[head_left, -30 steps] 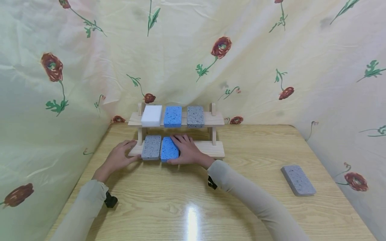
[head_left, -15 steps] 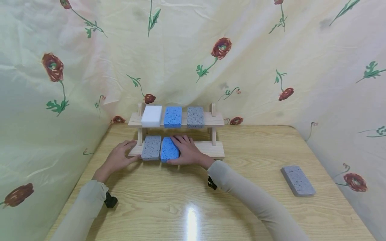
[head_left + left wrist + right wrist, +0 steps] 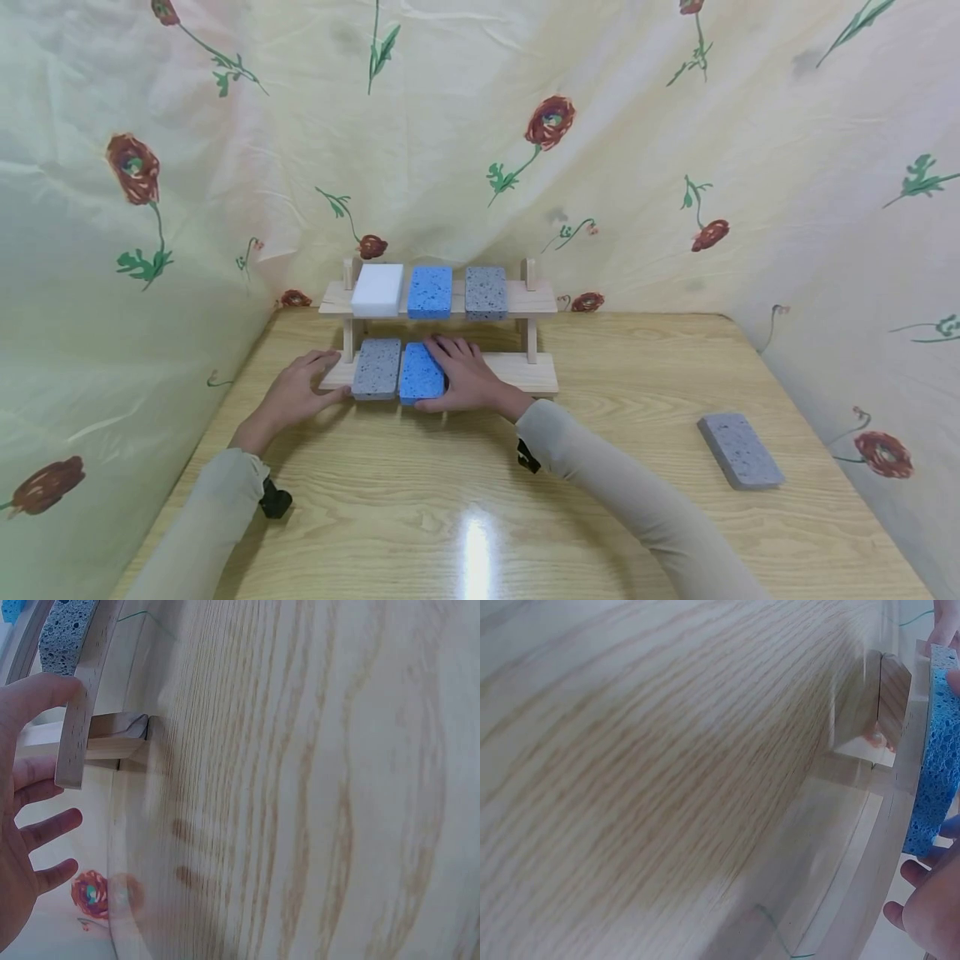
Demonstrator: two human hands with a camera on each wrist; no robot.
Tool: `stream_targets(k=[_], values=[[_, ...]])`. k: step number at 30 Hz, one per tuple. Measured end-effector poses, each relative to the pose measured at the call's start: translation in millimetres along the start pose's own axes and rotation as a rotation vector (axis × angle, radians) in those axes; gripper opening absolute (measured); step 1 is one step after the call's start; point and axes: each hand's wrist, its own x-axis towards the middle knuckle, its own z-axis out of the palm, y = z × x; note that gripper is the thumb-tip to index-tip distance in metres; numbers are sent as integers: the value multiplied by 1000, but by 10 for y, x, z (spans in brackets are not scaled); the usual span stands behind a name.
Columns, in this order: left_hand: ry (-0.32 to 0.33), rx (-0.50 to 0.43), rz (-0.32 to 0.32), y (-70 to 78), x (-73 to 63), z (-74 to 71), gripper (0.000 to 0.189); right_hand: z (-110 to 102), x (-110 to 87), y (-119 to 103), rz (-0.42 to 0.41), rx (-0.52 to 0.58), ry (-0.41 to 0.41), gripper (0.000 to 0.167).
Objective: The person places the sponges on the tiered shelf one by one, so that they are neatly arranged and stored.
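Note:
A two-tier wooden rack stands at the back of the table. My left hand grips the left end of its lower shelf, thumb on the front edge beside a grey speckled sponge. In the left wrist view, the other fingers of that hand reach behind the board, two of them spread free. My right hand holds a blue sponge on the lower shelf, just right of the grey one. Its thumb lies at the front edge and its fingers over the far right corner, covering the sponge's right side.
On the upper shelf lie a white sponge, a second blue sponge and another grey sponge. One more grey sponge rests on the wooden table at the right. A flowered cloth hangs behind and along both sides.

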Motion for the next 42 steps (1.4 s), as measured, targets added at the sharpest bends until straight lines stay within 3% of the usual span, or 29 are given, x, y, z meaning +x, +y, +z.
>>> stream_targets(k=[21, 42], values=[[7, -5, 8, -1, 5, -1, 75, -145, -138, 18, -4, -37, -11, 122], [14, 3, 17, -29, 17, 19, 75, -376, -538, 283, -85, -128, 47, 115]])
